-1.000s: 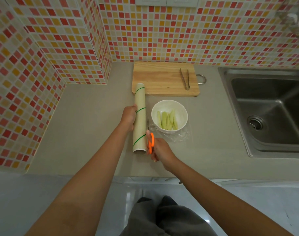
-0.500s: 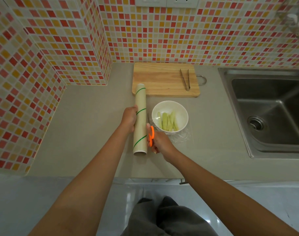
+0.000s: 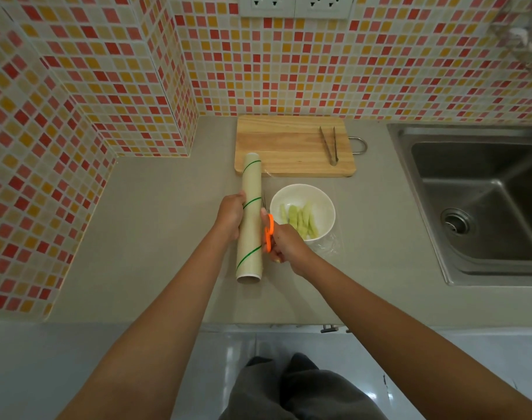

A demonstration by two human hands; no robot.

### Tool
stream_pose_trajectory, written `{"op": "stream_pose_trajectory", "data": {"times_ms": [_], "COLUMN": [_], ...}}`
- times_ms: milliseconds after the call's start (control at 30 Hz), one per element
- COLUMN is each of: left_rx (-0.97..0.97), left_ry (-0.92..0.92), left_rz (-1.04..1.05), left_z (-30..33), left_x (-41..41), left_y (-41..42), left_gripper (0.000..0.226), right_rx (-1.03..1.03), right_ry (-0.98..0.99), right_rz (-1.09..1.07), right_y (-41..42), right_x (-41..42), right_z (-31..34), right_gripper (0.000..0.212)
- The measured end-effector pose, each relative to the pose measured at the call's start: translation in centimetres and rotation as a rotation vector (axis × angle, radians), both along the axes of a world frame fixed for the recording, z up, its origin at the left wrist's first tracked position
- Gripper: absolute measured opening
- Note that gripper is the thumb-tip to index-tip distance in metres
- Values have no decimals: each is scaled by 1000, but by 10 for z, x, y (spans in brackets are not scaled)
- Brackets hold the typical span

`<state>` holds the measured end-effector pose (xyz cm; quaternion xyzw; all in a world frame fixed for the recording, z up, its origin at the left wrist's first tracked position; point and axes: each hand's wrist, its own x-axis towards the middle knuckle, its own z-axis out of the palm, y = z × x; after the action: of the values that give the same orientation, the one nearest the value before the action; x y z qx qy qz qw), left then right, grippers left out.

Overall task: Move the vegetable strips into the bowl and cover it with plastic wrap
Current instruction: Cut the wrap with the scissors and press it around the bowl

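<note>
We are gripping the roll [image 3: 250,216] with our left hand [image 3: 231,214], fingers curled round it. Just right, our right hand [image 3: 286,242] is holding orange scissors [image 3: 268,228], fingers through the handles. The strips [image 3: 299,221] are lying in the bowl [image 3: 319,197], film [image 3: 330,244] under it.

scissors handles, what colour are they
Orange. The scissors in the right hand show clearly in the head view.

Left hand [image 3: 231,214] grips wrap roll [image 3: 250,219]; right hand [image 3: 284,242] scissors [image 3: 268,230].
</note>
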<state>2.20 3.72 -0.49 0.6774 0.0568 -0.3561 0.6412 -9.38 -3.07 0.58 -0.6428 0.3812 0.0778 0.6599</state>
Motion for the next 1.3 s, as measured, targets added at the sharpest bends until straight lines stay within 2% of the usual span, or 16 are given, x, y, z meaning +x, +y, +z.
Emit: {"op": "stream_pose_trajectory", "data": {"times_ms": [833,1300], "left_rx": [-34,-36], "left_ry": [-33,-27], "left_rz": [-36,-68], "left_z": [11,17], "left_x": [-6,-6], "left_y": [1,4], "left_gripper": [39,35], "right_rx": [-23,70], "right_ry": [-73,-112], "right_rz": [-50,-71], "right_y": [-27,-45], "right_x": [38,58], "right_z": [10,18], "right_gripper": [59,59]}}
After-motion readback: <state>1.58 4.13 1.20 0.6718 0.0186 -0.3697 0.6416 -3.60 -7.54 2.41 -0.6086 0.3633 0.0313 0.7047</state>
